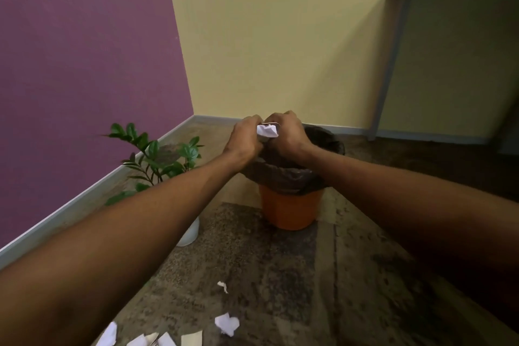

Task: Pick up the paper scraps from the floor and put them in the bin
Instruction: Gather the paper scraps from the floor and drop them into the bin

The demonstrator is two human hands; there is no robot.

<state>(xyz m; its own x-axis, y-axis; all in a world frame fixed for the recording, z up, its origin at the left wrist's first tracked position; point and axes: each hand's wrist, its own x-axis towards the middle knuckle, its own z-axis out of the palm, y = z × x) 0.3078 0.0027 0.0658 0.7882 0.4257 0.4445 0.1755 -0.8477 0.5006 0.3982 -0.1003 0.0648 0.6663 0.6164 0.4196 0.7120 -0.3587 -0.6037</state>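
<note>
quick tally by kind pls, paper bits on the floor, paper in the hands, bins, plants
paper scraps on the floor: 6, lowest ones cut by the frame edge
crumpled paper held between left hand and right hand: 1
bin: 1
potted plant: 1
total: 9

Scraps (pixel 108 335) partly beyond bottom edge

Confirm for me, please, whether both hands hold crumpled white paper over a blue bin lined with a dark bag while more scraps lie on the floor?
Not quite: the head view shows the bin is orange, not blue. Otherwise yes: the left hand and right hand hold crumpled white paper over it, a dark bag lines it, and scraps lie on the floor.
</note>
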